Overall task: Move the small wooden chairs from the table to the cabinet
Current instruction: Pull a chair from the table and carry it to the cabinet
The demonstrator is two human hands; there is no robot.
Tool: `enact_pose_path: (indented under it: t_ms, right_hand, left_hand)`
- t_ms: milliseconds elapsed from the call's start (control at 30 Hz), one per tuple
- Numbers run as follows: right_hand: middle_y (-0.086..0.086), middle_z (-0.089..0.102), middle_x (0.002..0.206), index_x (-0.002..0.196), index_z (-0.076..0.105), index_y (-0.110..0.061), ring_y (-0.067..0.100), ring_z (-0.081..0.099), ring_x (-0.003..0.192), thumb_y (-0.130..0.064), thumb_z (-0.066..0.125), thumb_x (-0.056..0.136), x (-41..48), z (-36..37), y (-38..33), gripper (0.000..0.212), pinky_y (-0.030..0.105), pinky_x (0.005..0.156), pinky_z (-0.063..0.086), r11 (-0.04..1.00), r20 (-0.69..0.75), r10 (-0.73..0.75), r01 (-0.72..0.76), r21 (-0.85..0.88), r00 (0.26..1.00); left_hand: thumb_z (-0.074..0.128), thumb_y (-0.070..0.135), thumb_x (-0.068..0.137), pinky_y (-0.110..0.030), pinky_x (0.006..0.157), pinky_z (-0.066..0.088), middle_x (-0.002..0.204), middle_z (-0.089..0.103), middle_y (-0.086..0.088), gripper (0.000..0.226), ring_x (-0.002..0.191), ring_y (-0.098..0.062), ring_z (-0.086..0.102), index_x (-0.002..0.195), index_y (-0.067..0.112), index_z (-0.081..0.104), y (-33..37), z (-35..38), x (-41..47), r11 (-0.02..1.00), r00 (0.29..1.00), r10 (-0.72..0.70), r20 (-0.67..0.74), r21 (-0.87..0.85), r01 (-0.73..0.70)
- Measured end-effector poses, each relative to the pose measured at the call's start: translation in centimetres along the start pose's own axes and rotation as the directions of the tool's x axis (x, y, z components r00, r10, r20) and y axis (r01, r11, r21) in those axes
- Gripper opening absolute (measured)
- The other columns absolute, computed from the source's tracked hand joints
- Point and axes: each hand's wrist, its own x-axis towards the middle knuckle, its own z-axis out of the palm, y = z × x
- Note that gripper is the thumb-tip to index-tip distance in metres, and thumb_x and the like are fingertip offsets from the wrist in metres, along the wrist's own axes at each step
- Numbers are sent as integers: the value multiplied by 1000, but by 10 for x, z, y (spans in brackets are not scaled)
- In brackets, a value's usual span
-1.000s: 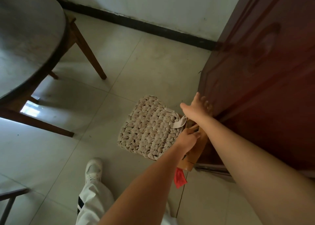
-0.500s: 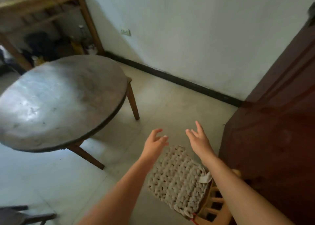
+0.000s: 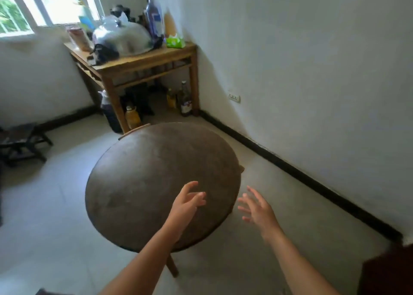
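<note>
Our fingers (image 3: 196, 195) are spread loose and hold nothing on either side. The left hand (image 3: 185, 205) hangs over the near part of the round desk (image 3: 145, 178), palm turned inward, fingers slightly curled. The right hand (image 3: 257, 210) floats just off the desk's right edge, above the pale tiled floor (image 3: 51, 216), fingers fanned and a little blurred. The two hands sit near each other, apart, with both bare forearms running back toward the bottom of the view.

The round desk top is dark, worn and bare; one wooden leg (image 3: 172, 266) shows beneath its near edge. No small wooden chair stands on it. At the lower right corner we see only a dark reddish edge of the cabinet (image 3: 388, 272).

Beyond the round desk, a wooden side desk (image 3: 143, 62) stands in the corner under the window (image 3: 33, 4), carrying a metal domed cover (image 3: 125, 39) and bottles, with more bottles on the floor below. A dark low stool (image 3: 21, 143) sits at the far left.
</note>
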Motion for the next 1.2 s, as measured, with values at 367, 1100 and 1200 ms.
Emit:
enact_pose_path:
  t_ms: [367, 1100, 1200]
  right_hand:
    - [2, 60, 124, 143, 32, -33, 19, 61, 107, -35, 44, 97, 29, 199, -87, 47, 43, 91, 51, 986, 401, -116, 155, -67, 909]
    - [11, 53, 136, 142, 34, -28, 30, 58, 116, -37, 46, 96, 32, 595, -145, 48, 45, 97, 47, 983, 724, -87, 179, -51, 684]
    - [10, 55, 134, 141, 34, -29, 28, 59, 112, -39, 45, 97, 54, 646, -163, 47, 40, 91, 50, 986, 708, -73, 158, -54, 703]
  left_hand:
    - [52, 28, 94, -30, 86, 50, 120, 61, -7, 41, 99, -17, 64, 133, 22, 42, 2, -185, -24, 999, 898, -15, -440, -38, -2]
    - [43, 28, 97, -44, 96, 46, 119, 64, -10, 34, 103, -23, 64, 131, 23, 44, -34, -530, -9, 978, 729, -131, -672, -209, -17]
    - [43, 27, 97, -45, 98, 45, 121, 63, -12, 35, 106, -26, 62, 132, 22, 44, -23, -583, 17, 981, 751, -132, -647, -194, 5]
